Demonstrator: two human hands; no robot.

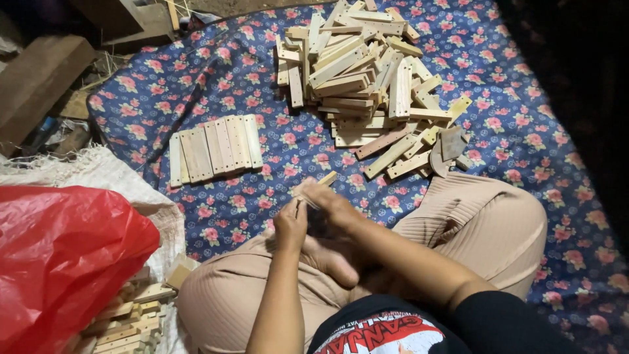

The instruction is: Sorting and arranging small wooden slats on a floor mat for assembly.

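Note:
I sit cross-legged on a blue cloth with pink flowers [196, 85]. My left hand [290, 226] and my right hand [331, 203] are together over my lap, both closed on a small wooden slat [325, 179] whose pale end sticks out above my right fingers. Something dark shows between the hands; I cannot tell what it is. A row of several flat wooden slats [213, 147] lies side by side on the cloth to the upper left of my hands. A big loose pile of wooden slats [367, 72] lies further away, ahead and to the right.
A red plastic bag [62, 255] bulges at the left, with more stacked wooden pieces [131, 321] below it on a white woven sack [98, 174]. Wooden blocks and boards [39, 78] lie off the cloth at the far left. The right side is dark.

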